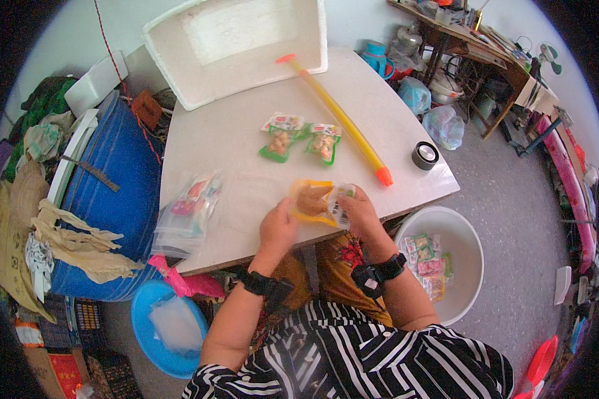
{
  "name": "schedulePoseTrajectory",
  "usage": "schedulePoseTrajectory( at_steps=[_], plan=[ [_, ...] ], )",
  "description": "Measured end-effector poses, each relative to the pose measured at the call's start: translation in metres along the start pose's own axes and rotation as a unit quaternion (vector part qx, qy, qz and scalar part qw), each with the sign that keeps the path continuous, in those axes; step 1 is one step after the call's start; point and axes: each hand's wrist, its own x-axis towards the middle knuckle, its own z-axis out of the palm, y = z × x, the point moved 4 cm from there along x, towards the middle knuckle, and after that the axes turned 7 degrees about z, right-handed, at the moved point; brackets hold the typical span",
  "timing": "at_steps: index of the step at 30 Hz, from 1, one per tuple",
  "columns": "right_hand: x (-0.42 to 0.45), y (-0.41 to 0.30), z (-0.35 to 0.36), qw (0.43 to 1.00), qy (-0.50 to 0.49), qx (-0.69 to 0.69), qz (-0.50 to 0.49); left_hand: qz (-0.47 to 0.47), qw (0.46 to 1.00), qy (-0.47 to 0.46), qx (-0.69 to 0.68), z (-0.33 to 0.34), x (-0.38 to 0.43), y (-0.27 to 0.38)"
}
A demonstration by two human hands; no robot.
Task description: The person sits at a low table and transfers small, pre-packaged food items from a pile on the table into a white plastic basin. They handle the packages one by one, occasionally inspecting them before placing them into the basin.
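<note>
Between both hands, over the table's front edge, is a yellow-edged clear snack packet (313, 200) with brown food inside. My left hand (278, 227) grips its left end. At the other end, my right hand (362, 209) pinches the clear, printed side. Two small green-and-white snack packets, a left one (281, 137) and a right one (324, 142), lie farther back on the white table (239, 199). To the left rests a clear zip bag (192, 212) with colourful packets in it.
A yellow tube with orange ends (342, 117) slants across the table, its far end at a white foam box (249, 65). A black round object (425, 155) sits near the right edge. Below right, a white bucket (471, 269) holds several packets; below left stands a blue basin (147, 344) containing clear plastic bags.
</note>
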Motion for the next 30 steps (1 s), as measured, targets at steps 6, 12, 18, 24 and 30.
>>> schedulePoseTrajectory(
  at_steps=[6,12,18,24,30],
  plan=[
    [0.021,0.03,0.014,0.998,-0.015,-0.048,-0.021,0.083,0.996,0.012,0.029,-0.004,0.005,0.022],
    [0.017,0.019,0.023,0.973,-0.14,-0.18,0.035,0.146,0.988,-0.005,0.055,-0.005,0.001,0.023],
    [0.003,0.016,-0.001,0.959,-0.08,-0.257,0.089,0.187,0.98,0.036,0.05,-0.004,-0.01,0.022],
    [0.002,0.02,0.002,0.978,-0.029,-0.183,0.094,0.204,0.976,0.008,0.076,0.0,-0.011,0.033],
    [0.014,0.044,0.004,0.991,0.004,-0.123,-0.049,0.268,0.959,0.057,0.078,-0.001,-0.012,0.045]
  ],
)
